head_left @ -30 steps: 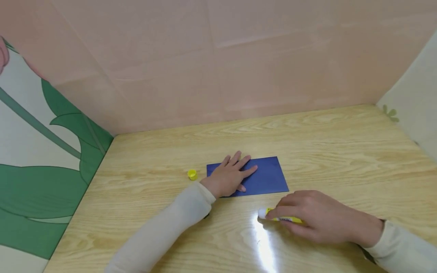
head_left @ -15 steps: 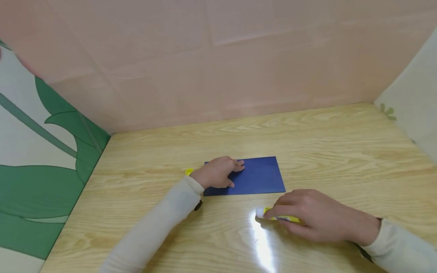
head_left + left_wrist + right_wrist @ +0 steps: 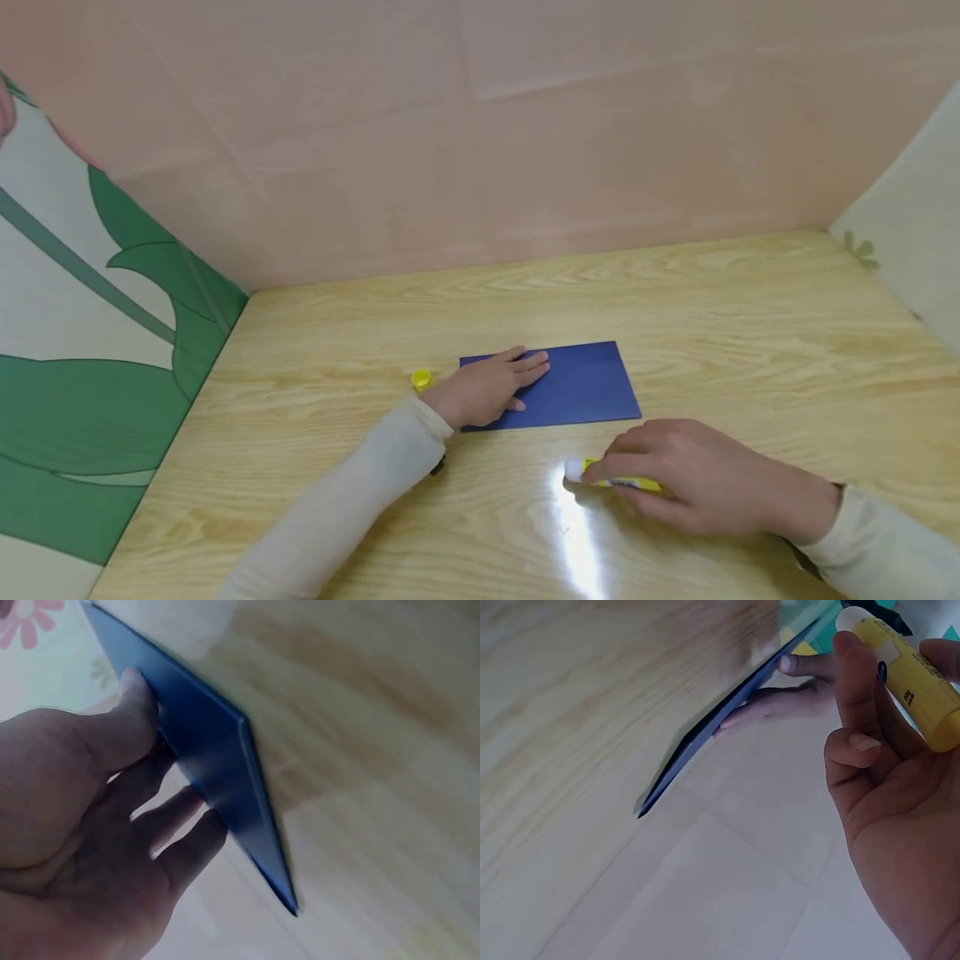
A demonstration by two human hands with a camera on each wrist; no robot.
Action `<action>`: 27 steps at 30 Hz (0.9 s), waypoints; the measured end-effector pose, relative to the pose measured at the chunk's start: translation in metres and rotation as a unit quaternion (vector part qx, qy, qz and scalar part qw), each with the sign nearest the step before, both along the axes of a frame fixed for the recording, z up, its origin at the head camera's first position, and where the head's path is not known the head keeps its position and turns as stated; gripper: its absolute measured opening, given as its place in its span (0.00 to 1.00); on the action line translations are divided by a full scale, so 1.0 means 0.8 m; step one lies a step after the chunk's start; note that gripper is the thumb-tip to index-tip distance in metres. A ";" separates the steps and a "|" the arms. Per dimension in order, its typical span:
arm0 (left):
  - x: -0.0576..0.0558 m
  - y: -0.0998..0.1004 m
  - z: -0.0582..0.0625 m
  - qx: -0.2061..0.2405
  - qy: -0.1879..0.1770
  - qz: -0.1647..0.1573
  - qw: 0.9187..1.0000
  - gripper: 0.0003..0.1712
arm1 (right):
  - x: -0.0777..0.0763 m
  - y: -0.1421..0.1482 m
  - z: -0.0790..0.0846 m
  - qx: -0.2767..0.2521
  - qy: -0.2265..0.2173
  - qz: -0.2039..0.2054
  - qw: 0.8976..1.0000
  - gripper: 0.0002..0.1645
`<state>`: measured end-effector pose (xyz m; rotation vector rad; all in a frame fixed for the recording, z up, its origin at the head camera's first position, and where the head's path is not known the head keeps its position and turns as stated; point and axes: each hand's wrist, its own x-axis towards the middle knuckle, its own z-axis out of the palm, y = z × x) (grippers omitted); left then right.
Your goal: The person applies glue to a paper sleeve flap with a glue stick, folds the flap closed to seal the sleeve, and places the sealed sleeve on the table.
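On the wooden table lies a dark blue rectangle of paper (image 3: 581, 387), which looks folded. My left hand (image 3: 480, 390) rests on its left part with fingers extended, and in the left wrist view the thumb and fingertips touch the blue paper (image 3: 202, 742). Just in front of the paper's right half, my right hand (image 3: 693, 479) holds a yellow glue stick (image 3: 637, 483) with its white end pointing left. The right wrist view has the glue stick (image 3: 911, 682) between thumb and fingers. An upturned yellow cap (image 3: 422, 381) sits left of the paper.
The wooden table (image 3: 712, 325) spreads around both hands. A plain pinkish sheet (image 3: 480, 142) closes off the back, and a panel with green leaves (image 3: 90, 417) stands along the left side. A pale panel (image 3: 915, 233) borders the right.
My left hand has drawn left along the paper, briefly bunching its fingers and then spreading them a little. The right hand keeps the glue stick in about the same spot.
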<state>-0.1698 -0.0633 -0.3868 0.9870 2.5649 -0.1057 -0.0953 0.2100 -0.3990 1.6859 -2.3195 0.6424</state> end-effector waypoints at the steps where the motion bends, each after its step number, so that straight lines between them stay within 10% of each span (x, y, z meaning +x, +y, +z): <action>1: 0.000 0.001 -0.001 -0.003 -0.008 -0.003 1.000 0.36 | 0.000 0.000 0.000 -0.001 0.000 0.002 1.000 0.26; 10: -0.003 0.003 0.001 0.047 -0.030 0.021 0.998 0.39 | -0.010 -0.007 0.001 -0.012 -0.030 0.025 0.999 0.22; 15: 0.004 -0.018 0.017 0.087 0.017 0.070 0.994 0.37 | -0.023 -0.005 0.007 -0.020 -0.096 0.050 0.994 0.23; 27: 0.019 -0.035 0.015 0.021 0.070 0.084 0.994 0.32 | -0.039 0.007 0.011 -0.034 -0.103 0.074 0.991 0.27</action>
